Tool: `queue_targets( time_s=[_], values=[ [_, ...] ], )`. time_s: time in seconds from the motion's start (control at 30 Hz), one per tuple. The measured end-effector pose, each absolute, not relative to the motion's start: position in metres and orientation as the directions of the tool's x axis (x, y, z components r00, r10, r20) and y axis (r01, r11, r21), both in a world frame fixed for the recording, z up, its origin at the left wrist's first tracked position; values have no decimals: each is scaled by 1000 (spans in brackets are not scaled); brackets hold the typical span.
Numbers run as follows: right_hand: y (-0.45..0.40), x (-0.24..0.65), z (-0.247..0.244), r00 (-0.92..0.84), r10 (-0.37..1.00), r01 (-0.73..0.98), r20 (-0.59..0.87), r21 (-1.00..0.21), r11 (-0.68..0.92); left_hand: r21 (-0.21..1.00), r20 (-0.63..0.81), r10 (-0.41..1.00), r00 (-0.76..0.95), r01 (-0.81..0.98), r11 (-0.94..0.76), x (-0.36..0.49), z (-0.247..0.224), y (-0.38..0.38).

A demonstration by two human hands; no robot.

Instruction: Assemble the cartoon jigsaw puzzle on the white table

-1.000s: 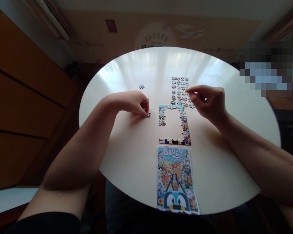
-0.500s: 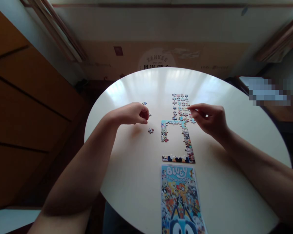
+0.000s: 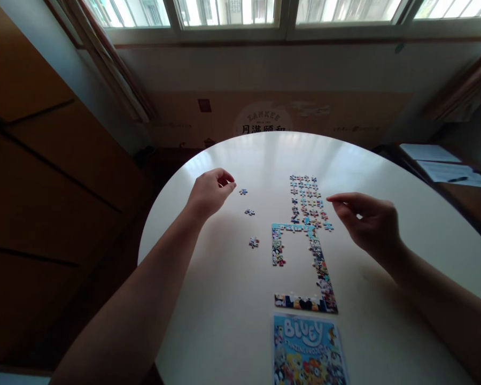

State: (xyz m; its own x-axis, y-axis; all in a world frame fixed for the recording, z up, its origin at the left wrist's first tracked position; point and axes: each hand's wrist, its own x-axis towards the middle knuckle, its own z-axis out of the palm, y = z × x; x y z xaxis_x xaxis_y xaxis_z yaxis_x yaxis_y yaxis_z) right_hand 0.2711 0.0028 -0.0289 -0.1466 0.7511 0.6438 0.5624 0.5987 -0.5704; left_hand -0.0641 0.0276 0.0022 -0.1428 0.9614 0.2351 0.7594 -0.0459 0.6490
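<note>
Left hand [image 3: 211, 193]: just beside farthest of three loose pieces [image 3: 254, 243]; cannot tell if fingertips meet
Right hand [image 3: 371, 222]: thumb and forefinger together, just right of piece rows [image 3: 303, 201]
Puzzle border [image 3: 324, 275]: on white table [image 3: 220, 326], between forearms, left side gapped
Bluey sheet [image 3: 304, 353]: just below border

White on the table [image 3: 220, 305]. Light blue along the far side of the puzzle border [image 3: 324, 274], motley down its right, navy, black and tan along its near side. White lettering over blue on the picture sheet [image 3: 309, 350]. Dark orange-brown on the left cabinet [image 3: 44, 187].
</note>
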Motion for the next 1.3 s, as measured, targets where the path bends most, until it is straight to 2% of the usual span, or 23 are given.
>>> queue_targets(
  time_s=[0.3,0.4,0.47,0.53,0.63,0.77,1.03,1.3],
  values=[
    [1,274,-26,-172,735,574,656,-539,616,692,262,949,-178,720,-56,-65,0,28],
    [1,273,-26,-178,732,577,658,-533,619,671,206,968,-146,741,-31,-66,2,27],
    [0,273,-26,-179,727,577,663,-528,623,631,113,993,-35,775,-44,-67,6,23],
    [0,272,-26,-179,724,573,666,-528,627,588,-5,988,156,800,-123,-66,11,18],
    [0,270,-25,-179,727,571,663,-531,626,535,-168,896,411,801,-267,-59,18,6],
    [-1,268,-24,-183,723,571,666,-526,630,431,-280,820,499,829,-357,-45,27,-10],
    [-3,265,-21,-208,723,574,659,-516,636,234,-266,814,516,854,-464,-26,36,-24],
    [-3,264,-22,-253,690,528,679,-501,686,188,-227,815,534,845,-501,-23,29,-22]
  ],
)
